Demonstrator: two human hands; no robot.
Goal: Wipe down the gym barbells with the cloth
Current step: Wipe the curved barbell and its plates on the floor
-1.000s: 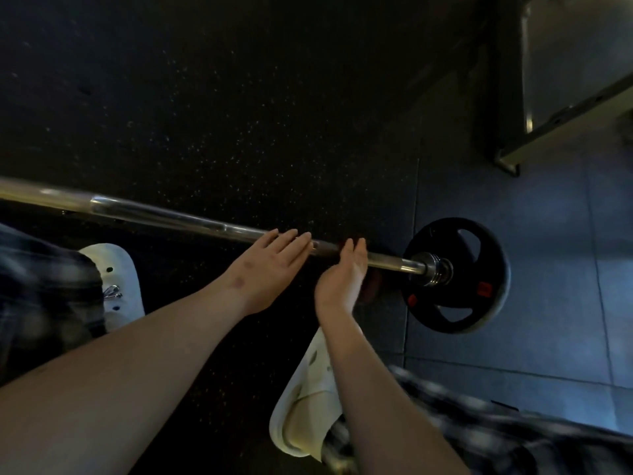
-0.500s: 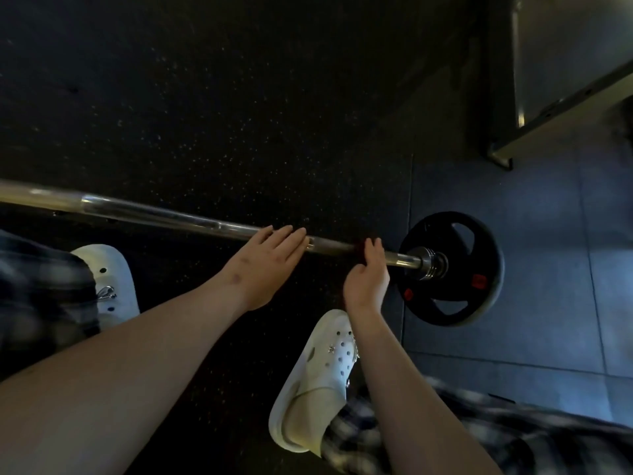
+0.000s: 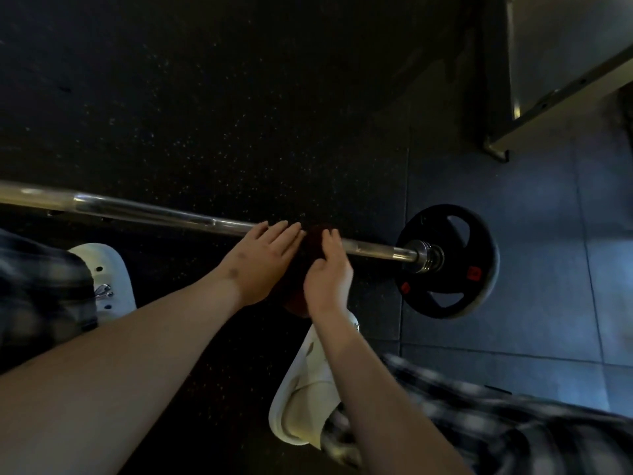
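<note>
1. Barbell (image 3: 154, 214) lies on the dark speckled gym floor (image 3: 239, 114), its chrome shaft running from the left edge to a black weight plate (image 3: 479, 265) at the right, where the plate rests on the grey tiles (image 3: 534, 207).
2. A person bends over the bar with both arms stretched out, and a dark reddish cloth (image 3: 313, 243) is draped over the shaft between the two hands, a little left of the ringed steel collar (image 3: 426, 258).
3. The left hand (image 3: 263, 265) lies flat, its fingers (image 3: 286, 234) straight and close together. They rest on the shaft at the cloth's left edge, probably to steady the bar so it cannot roll.
4. The right hand (image 3: 329, 275) presses the cloth against the shaft with nearly straight fingers (image 3: 330, 240) reaching over the top. Its thumb is hidden, so a pinch underneath cannot be ruled out.
5. The cloth's position suggests this right-hand stretch, where lifters grip the bar, is the part being wiped. The long left run of the shaft looks untouched.
6. White clogs, one to the left (image 3: 113, 282) and one near the right wrist (image 3: 301, 399), stand on the near side of the bar below plaid trousers (image 3: 496, 423).
7. Two small red marks (image 3: 474, 273) show on the plate, but the writing is too small to read. No brand is legible anywhere.
</note>
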